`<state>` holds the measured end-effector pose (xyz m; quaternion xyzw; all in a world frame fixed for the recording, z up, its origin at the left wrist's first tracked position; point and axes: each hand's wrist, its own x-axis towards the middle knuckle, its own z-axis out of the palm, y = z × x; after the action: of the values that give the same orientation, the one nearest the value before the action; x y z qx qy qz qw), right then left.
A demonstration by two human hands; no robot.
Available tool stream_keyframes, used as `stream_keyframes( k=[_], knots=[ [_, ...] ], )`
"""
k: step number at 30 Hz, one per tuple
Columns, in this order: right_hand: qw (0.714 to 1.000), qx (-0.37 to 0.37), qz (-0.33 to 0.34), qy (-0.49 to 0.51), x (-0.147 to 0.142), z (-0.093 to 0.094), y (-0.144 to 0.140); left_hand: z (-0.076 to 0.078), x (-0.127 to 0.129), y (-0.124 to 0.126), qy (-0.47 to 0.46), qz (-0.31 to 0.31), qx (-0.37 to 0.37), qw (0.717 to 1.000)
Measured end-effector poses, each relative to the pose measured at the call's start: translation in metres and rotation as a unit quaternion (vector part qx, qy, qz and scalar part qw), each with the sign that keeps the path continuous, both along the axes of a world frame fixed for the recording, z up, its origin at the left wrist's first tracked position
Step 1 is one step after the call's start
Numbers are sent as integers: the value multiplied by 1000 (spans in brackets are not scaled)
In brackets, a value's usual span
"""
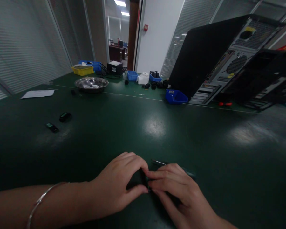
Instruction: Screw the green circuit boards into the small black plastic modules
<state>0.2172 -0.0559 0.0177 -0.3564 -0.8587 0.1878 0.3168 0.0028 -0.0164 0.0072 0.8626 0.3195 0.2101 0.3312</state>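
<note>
My left hand [125, 178] and my right hand [176, 190] meet low in the middle of the view, fingertips almost touching. Between them is a small dark piece with a hint of green [147, 180], mostly covered by the fingers; its kind cannot be made out. Left thumb and fingers pinch it from one side, while the right fingertips close on it from the other. Just beyond the right hand a screwdriver [159, 162] lies on the green table, its metal shaft pointing left and its handle partly hidden behind the knuckles.
Two small black devices [52, 127] [65, 116] lie at left. Farther back are a white paper [38, 93], a steel bowl [91, 83], a yellow bin [83, 70] and a blue bin [175, 96]. A black computer tower [205, 54] stands at right, near a red-handled tool [225, 104].
</note>
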Motion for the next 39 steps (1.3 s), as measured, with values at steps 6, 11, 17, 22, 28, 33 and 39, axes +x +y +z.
stream_keyframes(
  k=[6, 11, 17, 22, 28, 33, 39],
  knots=[
    [998, 9, 24, -53, 5, 8, 2, 0, 1, 0, -6, -1, 5, 1000],
    [993, 43, 43, -106, 9, 4, 3, -2, 1, 0, -14, -6, 2, 1000],
    [983, 123, 13, -134, 9, -10, 5, 1, 3, -4, 6, 1, 21, 1000],
    [987, 113, -67, -93, 8, -16, -1, -6, -3, -9, -34, 27, 178, 983],
    [993, 47, -51, -97, 7, -15, -7, -8, 0, -4, -21, -62, 311, 948],
    [997, 32, -15, -67, 4, -20, -4, 4, 3, -10, 17, -64, 345, 936],
    [999, 15, 1, -45, 2, -30, -2, 5, 7, -14, 57, -58, 373, 924]
  ],
)
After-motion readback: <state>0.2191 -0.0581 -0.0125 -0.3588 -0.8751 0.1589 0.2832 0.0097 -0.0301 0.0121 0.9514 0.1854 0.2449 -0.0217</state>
